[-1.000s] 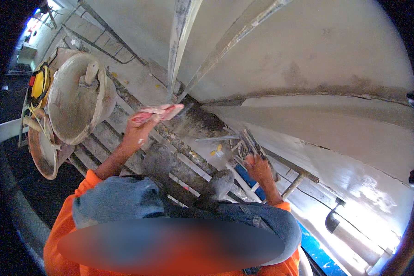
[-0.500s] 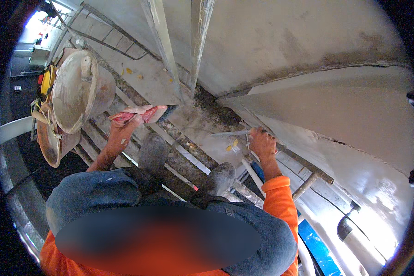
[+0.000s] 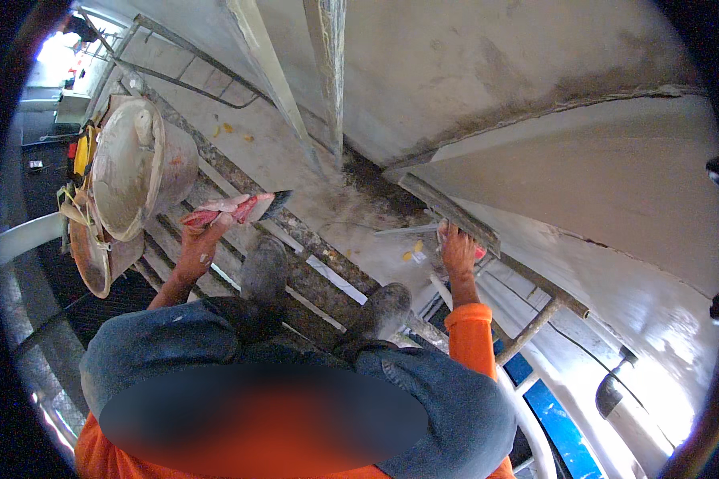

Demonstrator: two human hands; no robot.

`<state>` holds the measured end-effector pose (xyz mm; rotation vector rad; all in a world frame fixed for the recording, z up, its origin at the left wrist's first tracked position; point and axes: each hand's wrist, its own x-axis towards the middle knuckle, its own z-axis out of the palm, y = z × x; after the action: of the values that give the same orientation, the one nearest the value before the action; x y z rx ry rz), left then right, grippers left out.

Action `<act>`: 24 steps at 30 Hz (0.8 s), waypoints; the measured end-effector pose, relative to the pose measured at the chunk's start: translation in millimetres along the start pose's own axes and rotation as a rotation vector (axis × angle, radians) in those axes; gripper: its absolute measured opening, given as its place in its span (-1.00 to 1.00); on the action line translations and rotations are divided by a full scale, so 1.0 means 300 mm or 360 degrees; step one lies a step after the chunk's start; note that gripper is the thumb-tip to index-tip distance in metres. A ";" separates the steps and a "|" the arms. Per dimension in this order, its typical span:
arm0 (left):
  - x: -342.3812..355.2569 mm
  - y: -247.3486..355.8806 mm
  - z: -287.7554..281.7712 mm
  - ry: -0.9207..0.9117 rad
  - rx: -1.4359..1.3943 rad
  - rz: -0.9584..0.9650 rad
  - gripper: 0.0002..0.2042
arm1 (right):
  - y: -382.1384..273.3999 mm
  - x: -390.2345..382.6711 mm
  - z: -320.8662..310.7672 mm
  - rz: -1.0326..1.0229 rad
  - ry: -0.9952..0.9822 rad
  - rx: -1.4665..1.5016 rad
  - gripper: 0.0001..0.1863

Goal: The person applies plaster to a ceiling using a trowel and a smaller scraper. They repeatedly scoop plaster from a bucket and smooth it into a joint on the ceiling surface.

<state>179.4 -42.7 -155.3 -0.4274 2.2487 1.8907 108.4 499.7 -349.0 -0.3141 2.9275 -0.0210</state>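
My left hand (image 3: pixel 199 245) grips a putty knife (image 3: pixel 259 206) with a pink, plaster-smeared handle and a dark blade, held over the plank platform beside a plaster-coated bucket (image 3: pixel 180 164). Farther right, my right hand (image 3: pixel 457 255) is closed round the red handle of a long, grey plaster trowel (image 3: pixel 447 211), whose blade slants upward to the left near the foot of the wall. Some of that hand's fingers are hidden behind the tool.
Scaffold planks (image 3: pixel 339 271) lie under my boots. A second container (image 3: pixel 88 263) and a yellow item (image 3: pixel 85 156) sit at left. Two long poles (image 3: pixel 327 80) stand by the wall (image 3: pixel 495 56). Metal rails (image 3: pixel 531 327) and a pipe (image 3: pixel 611 395) run at right.
My left hand has moved left and slightly down with the knife. My right hand has shifted up and right, and the long trowel blade has come into clearer view, raised and slanting.
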 end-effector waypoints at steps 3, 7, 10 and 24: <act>0.028 0.014 0.003 -0.0128 0.0120 0.0062 -0.72 | -0.080 -0.010 -0.114 -0.0095 0.0203 0.0485 -0.60; 0.114 0.061 0.069 -0.0053 -0.0114 0.0117 -0.74 | -0.217 -0.012 -0.388 -0.0128 -0.0222 0.1775 -0.57; 0.158 0.151 0.154 -0.0071 -0.0082 0.0582 -0.77 | -0.278 -0.022 -0.599 0.0027 -0.1032 0.2696 -0.53; 0.315 0.372 0.351 -0.0301 -0.0154 0.1409 -0.72 | -0.532 -0.122 -0.609 0.0811 -0.0942 0.3815 -0.40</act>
<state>48.5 67.9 -99.7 0.8505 2.4097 2.2508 140.8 350.2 -157.4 0.6366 0.7619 -2.2170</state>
